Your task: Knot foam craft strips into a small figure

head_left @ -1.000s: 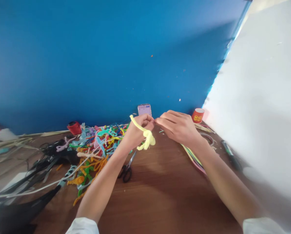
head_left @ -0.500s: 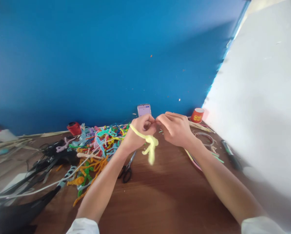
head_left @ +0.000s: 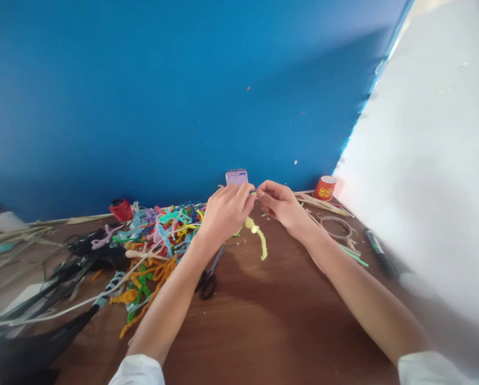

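A pale yellow pipe cleaner piece (head_left: 257, 231), twisted and fuzzy, hangs beneath my left hand (head_left: 227, 211). That hand is closed, its back toward me, with thumb and fingertips pinching the yellow piece. Close beside it, my right hand (head_left: 281, 206) is closed in a pinch at the short yellow end between the two hands. The fingers cover most of the upper part of the piece. Behind my left hand a phone (head_left: 237, 176) leans upright against the wall. Black-handled scissors (head_left: 208, 285) lie on the table next to my left forearm.
A tangled heap of coloured pipe cleaners (head_left: 170, 235) covers the table's left side, with a white cable (head_left: 78, 306) across it. At right are a red paper cup (head_left: 325, 188), coiled strands (head_left: 337, 227) and a marker (head_left: 379, 251). A blue wall (head_left: 162, 107) closes off the back.
My left hand has turned over so its back faces me. The yellow piece that draped over that wrist now hangs below the fingers, slightly to the right. Both hands stay close together.
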A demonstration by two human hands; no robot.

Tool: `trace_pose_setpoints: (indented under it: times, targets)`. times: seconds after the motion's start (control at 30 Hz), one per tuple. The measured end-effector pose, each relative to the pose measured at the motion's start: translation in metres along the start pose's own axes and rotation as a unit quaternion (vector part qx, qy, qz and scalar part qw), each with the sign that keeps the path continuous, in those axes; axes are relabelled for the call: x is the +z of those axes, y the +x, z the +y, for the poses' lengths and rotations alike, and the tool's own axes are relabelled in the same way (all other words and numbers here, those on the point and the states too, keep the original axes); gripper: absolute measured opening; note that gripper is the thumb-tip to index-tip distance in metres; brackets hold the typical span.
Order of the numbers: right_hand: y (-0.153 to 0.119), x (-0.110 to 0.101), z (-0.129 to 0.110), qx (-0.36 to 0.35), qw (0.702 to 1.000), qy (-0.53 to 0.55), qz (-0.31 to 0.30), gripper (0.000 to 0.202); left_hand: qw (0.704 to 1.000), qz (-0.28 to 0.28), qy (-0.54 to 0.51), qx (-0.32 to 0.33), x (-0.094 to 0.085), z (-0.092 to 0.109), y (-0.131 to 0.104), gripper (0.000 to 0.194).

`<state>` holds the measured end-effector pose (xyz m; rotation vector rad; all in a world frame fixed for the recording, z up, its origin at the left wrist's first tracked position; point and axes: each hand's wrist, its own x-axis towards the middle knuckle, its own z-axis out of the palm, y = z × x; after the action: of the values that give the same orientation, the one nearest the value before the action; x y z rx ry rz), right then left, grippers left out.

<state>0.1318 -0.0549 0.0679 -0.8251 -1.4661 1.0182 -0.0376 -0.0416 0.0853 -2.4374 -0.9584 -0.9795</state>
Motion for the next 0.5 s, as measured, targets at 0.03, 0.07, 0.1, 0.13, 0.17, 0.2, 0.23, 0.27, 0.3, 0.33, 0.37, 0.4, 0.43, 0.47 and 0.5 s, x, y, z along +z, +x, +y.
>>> trace_pose_setpoints:
  times: [0.03, 0.07, 0.1, 0.13, 0.17, 0.2, 0.23, 0.27, 0.3, 0.33, 0.37, 0.4, 0.43, 0.47, 0.5]
  targets:
    - [-0.001, 0.0, -0.001, 0.0, 1.0, 0.014, 0.005, 0.031, 0.997, -0.019, -0.064, -0.05, -0.003, 0.0, 0.001, 0.022]
    - [-0.002, 0.0, -0.004, -0.008, 1.0, 0.019, 0.009, 0.03, 0.986, -0.038, -0.129, -0.099, -0.007, 0.0, 0.001, 0.029]
    - [-0.003, -0.001, -0.007, -0.02, 1.0, 0.017, 0.011, 0.029, 0.968, -0.054, -0.198, -0.141, -0.01, 0.0, 0.002, 0.034]
    - [-0.004, -0.002, -0.01, -0.035, 0.999, 0.01, 0.015, 0.028, 0.942, -0.072, -0.274, -0.178, -0.013, 0.0, 0.002, 0.04]
    - [-0.006, -0.003, -0.013, -0.052, 0.998, 0.001, 0.018, 0.028, 0.91, -0.09, -0.345, -0.211, -0.016, 0.0, 0.002, 0.046]
    - [-0.007, -0.005, -0.016, -0.065, 0.998, -0.008, 0.019, 0.027, 0.873, -0.109, -0.413, -0.237, -0.019, 0.0, 0.002, 0.051]
    - [-0.008, -0.007, -0.019, -0.074, 0.997, -0.014, 0.019, 0.027, 0.836, -0.125, -0.47, -0.255, -0.02, 0.0, 0.003, 0.054]
    - [-0.008, -0.009, -0.021, -0.08, 0.996, -0.017, 0.019, 0.026, 0.803, -0.139, -0.513, -0.269, -0.022, 0.0, 0.003, 0.055]
    - [-0.008, -0.011, -0.023, -0.085, 0.996, -0.017, 0.021, 0.026, 0.777, -0.15, -0.545, -0.277, -0.023, 0.001, 0.003, 0.056]
    - [-0.008, -0.013, -0.023, -0.09, 0.996, -0.018, 0.024, 0.026, 0.758, -0.16, -0.567, -0.282, -0.024, 0.002, 0.004, 0.06]
    - [-0.007, -0.015, -0.024, -0.096, 0.995, -0.02, 0.027, 0.026, 0.744, -0.167, -0.581, -0.286, -0.025, 0.002, 0.004, 0.068]
    - [-0.007, -0.017, -0.024, -0.103, 0.994, -0.024, 0.032, 0.027, 0.733, -0.173, -0.59, -0.291, -0.026, 0.003, 0.005, 0.076]
    - [-0.006, -0.018, -0.024, -0.111, 0.993, -0.03, 0.037, 0.028, 0.727, -0.176, -0.594, -0.296, -0.026, 0.004, 0.005, 0.08]
    - [-0.005, -0.019, -0.024, -0.116, 0.992, -0.038, 0.042, 0.029, 0.726, -0.177, -0.594, -0.299, -0.026, 0.004, 0.006, 0.078]
    - [-0.005, -0.02, -0.025, -0.12, 0.991, -0.049, 0.045, 0.03, 0.73, -0.174, -0.589, -0.3, -0.026, 0.004, 0.006, 0.072]
